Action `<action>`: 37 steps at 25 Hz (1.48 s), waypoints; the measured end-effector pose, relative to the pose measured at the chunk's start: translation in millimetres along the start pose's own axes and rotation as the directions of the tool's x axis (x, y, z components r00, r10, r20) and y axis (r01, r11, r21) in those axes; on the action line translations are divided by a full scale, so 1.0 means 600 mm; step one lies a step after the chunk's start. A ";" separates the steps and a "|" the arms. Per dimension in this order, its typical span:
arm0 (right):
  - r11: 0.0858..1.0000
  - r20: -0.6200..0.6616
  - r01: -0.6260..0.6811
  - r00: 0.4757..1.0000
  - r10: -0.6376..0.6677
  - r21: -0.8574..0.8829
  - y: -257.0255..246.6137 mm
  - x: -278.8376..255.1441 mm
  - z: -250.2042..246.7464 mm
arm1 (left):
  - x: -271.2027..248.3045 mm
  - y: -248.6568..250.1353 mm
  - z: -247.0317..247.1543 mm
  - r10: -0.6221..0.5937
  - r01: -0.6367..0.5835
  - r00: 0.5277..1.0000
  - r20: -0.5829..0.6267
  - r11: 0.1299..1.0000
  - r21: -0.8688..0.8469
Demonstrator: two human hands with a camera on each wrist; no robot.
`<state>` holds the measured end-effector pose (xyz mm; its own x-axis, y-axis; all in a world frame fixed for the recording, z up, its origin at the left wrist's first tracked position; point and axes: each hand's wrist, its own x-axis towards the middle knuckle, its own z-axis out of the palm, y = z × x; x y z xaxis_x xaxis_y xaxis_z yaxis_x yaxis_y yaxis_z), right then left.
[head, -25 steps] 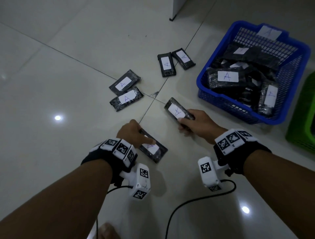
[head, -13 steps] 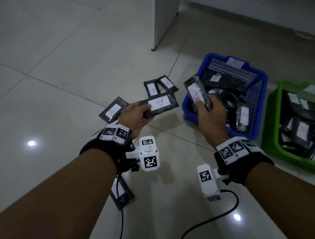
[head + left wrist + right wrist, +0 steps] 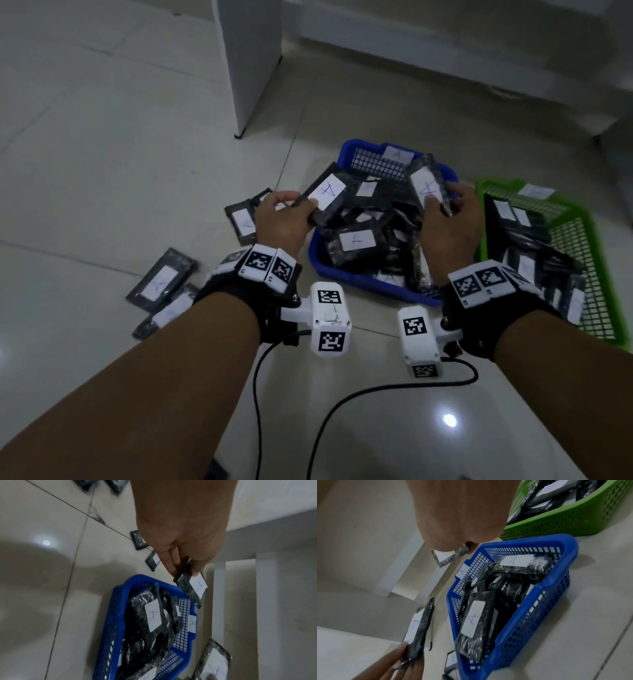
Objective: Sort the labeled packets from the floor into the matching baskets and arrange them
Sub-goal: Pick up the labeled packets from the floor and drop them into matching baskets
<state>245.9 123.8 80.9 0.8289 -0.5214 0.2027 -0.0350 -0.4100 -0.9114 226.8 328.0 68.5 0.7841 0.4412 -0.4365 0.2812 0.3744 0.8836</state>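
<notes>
My left hand (image 3: 284,219) pinches a black packet labelled A (image 3: 327,193) at the blue basket's left edge; the left wrist view shows that packet (image 3: 192,586) between thumb and fingers. My right hand (image 3: 445,219) holds a second A packet (image 3: 426,186) upright over the far right of the blue basket (image 3: 346,274), which carries an A tag (image 3: 397,155) and holds several A packets. In the right wrist view the palm hides most of this packet (image 3: 447,557). Several packets (image 3: 161,282) lie on the floor to the left.
A green basket (image 3: 596,240) with several black packets stands right of the blue one. A white furniture leg (image 3: 250,68) and a low white base stand behind the baskets. Black cables (image 3: 342,411) trail over the tiles near my wrists.
Both hands lifted an A packet from the floor and carried it forward to the blue basket. The view has tilted up, so both baskets now lie straight ahead.
</notes>
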 end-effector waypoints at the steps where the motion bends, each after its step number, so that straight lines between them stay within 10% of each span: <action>1: 1.000 0.007 -0.020 1.000 0.020 -0.002 0.014 0.016 -0.003 | 0.006 -0.006 0.024 0.029 -0.029 1.000 0.010 0.999 0.038; 9: 0.999 0.130 -0.036 0.991 0.039 -0.021 0.076 0.111 -0.013 | 0.027 -0.046 0.135 0.181 -0.183 0.983 0.041 0.912 0.368; 13: 0.990 0.242 -0.080 0.964 0.105 -0.115 0.087 0.134 -0.016 | -0.008 -0.058 0.141 0.301 -0.292 0.944 0.138 0.559 0.776; 20: 0.977 0.341 0.093 0.940 -0.024 -0.190 0.060 0.135 0.010 | -0.041 0.001 0.063 0.326 -0.320 0.921 0.214 0.320 0.892; 25: 0.888 0.600 0.457 0.699 -0.390 0.046 -0.018 0.035 0.094 | -0.056 0.035 -0.059 0.359 -0.170 0.929 0.090 0.197 0.966; 30: 0.844 0.800 0.526 0.461 -0.384 0.102 -0.030 -0.102 0.201 | -0.041 -0.015 -0.225 0.312 -0.020 0.948 -0.059 0.243 0.970; 37: 0.796 0.887 0.502 0.452 0.092 -0.338 0.030 -0.221 0.344 | 0.028 -0.086 -0.398 0.302 0.049 0.944 -0.128 0.257 0.965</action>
<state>250.7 340.2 -36.6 0.8665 0.3909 -0.3105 0.1995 -0.8413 -0.5023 93.5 510.6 -24.7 0.7546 0.6347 -0.1667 0.6446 -0.6692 0.3698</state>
